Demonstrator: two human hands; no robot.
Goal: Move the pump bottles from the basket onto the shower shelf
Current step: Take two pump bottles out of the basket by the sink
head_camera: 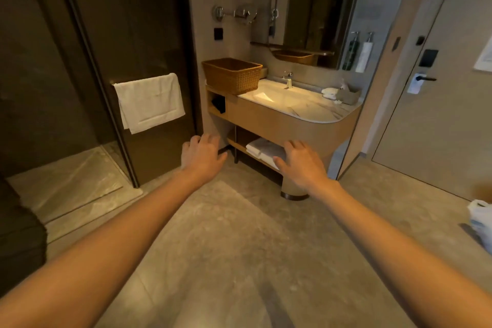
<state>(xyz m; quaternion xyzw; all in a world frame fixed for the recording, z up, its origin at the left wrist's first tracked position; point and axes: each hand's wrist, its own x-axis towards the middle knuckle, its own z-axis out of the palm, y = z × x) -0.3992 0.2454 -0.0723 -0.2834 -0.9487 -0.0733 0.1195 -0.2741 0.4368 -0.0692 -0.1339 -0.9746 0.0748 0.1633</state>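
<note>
A brown wicker basket [232, 75] stands on the left end of the vanity counter, beside the sink; its inside is hidden from here. Two pump bottles, one dark green [351, 52] and one white [365, 54], hang on the wall right of the mirror. The shower stall [53, 88] with dark glass lies to the left; no shelf shows in it. My left hand [201, 155] and my right hand [299, 161] are stretched out in front of me, low before the vanity, both with fingers apart and holding nothing.
A white towel [150, 102] hangs on the shower door's rail. The vanity [287, 125] has a lit sink, a tap and folded towels on its lower shelf. A closed door [436, 104] stands at the right, a white plastic bag [482, 218] on the floor.
</note>
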